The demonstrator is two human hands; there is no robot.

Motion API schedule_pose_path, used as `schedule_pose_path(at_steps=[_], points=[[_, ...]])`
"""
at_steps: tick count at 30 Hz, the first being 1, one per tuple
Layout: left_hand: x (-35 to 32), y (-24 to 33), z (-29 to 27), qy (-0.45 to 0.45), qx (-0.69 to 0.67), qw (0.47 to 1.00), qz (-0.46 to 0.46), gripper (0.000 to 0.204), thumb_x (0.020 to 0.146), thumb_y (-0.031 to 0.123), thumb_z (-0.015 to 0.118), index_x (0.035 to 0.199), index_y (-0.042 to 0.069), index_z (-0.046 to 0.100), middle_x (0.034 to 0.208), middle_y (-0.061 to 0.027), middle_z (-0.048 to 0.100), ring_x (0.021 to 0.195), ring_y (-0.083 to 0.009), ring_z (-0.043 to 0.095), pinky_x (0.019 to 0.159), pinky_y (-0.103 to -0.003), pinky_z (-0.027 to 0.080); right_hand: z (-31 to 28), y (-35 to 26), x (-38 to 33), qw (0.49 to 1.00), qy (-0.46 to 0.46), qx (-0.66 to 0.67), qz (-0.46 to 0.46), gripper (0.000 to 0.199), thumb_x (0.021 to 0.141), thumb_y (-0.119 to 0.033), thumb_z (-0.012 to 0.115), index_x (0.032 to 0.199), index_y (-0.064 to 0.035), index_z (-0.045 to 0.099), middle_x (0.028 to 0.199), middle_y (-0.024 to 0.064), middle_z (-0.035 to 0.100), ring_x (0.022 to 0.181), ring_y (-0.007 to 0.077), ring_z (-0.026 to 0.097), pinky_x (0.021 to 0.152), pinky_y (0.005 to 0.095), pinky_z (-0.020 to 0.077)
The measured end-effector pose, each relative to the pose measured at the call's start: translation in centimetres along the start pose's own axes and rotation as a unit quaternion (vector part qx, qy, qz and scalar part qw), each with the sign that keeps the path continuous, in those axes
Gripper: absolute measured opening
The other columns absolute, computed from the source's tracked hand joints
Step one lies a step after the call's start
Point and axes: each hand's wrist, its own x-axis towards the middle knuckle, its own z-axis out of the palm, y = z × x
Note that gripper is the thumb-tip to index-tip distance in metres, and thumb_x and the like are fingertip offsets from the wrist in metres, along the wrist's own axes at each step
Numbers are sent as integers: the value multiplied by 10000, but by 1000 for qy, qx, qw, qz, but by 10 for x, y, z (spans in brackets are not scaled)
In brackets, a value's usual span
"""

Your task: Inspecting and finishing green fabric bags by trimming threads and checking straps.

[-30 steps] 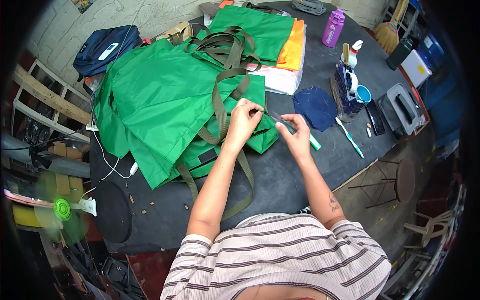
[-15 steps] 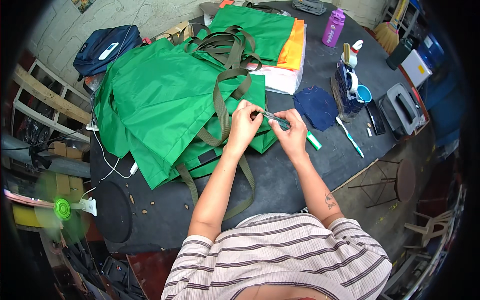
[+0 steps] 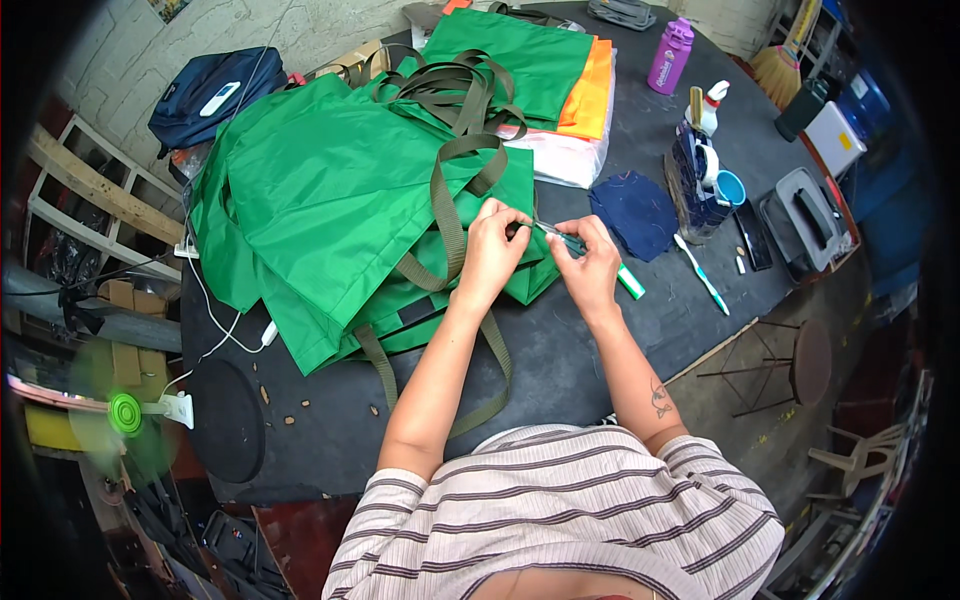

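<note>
My right hand (image 3: 588, 265) grips a pair of small thread snips (image 3: 568, 241) with a dark green handle. Their metal blades point left, toward the fingertips of my left hand (image 3: 488, 250). That hand is closed in a pinch over the right edge of a pile of green fabric bags (image 3: 310, 200). A dark bit shows at its fingertips, too small to make out. An olive webbing strap (image 3: 446, 215) loops just left of the pinch. Beside my right hand a green-and-white stick-shaped object (image 3: 631, 282) lies on the dark table (image 3: 560, 360).
Farther back are folded green and orange fabric (image 3: 590, 90) and a purple bottle (image 3: 670, 58). To the right lie a navy cloth piece (image 3: 634, 215), a toothbrush (image 3: 702, 275), a tool holder (image 3: 690, 185) and a grey case (image 3: 800, 220). A small fan (image 3: 126, 414) spins at left.
My hands stay over the bags' edge with only a slight shift. The snips' blades have turned a little at my left fingertips.
</note>
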Motion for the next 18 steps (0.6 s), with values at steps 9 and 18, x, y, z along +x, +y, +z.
schedule_pose_path(at_steps=[9, 18], points=[[-3, 5, -5, 10, -35, 999, 21, 172, 752, -13, 628, 921, -18, 663, 856, -77, 517, 684, -144, 540, 620, -269, 456, 4, 16, -2, 992, 26, 100, 69, 247, 761, -84, 737, 944, -1, 593, 899, 88, 606, 818, 142, 597, 725, 253, 476], [-5, 12, -8, 85, -85, 987, 104, 476, 713, 9, 716, 1159, 40, 552, 1102, -116, 477, 962, -223, 558, 847, -328, 488, 8, 32, -11, 898, -123, 344, 245, 274, 784, -5, 664, 1007, -23, 506, 914, 43, 595, 882, 106, 595, 766, 229, 461]])
